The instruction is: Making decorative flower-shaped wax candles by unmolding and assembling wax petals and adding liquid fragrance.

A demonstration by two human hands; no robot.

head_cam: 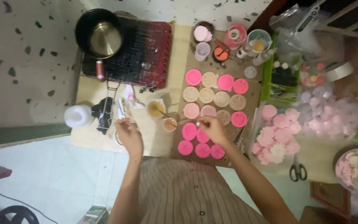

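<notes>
A person in a striped shirt (187, 191) stands over a low table (162, 141), seen from above, both bare arms reaching forward.

The right hand (214, 129) hovers over a cluster of bright pink round moulds (199, 143) at the near edge of a brown cardboard sheet (228, 159). Its fingers are pinched together on something small and pale at the fingertips; what it is cannot be made out. The left hand (128, 135) sits over the table's bare wood, fingers curled partly closed; whether it holds anything I cannot tell. Between the hands stands a small cup of orange-brown liquid (170, 124), with a second cup of yellowish liquid (156, 108) just beyond it.

Further along the cardboard, more round moulds lie in rows, beige ones (207, 95) mixed with pink. To the right, a clear bag of pink flower-shaped pieces (276, 139) rests near a pair of scissors (298, 171). To the left sits a white jar (78, 116).

At the far end are cups and small pots of colour (228, 41), and a red wire rack (139, 54) with a dark pan holding a metal bowl (104, 38).
</notes>
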